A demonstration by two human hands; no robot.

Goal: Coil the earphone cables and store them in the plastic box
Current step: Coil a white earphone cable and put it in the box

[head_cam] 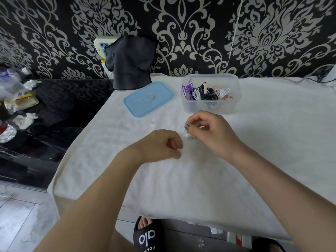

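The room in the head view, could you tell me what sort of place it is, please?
Probably a room in a home: damask wallpaper, a table under a white towel, and slippers on a tiled floor.

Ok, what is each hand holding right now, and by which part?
The right hand pinches a small white earphone piece between thumb and fingertips; which part cannot be told. The left hand is curled, with nothing visible in it.

Left grip (163, 144) curled; right grip (209, 131) pinching.
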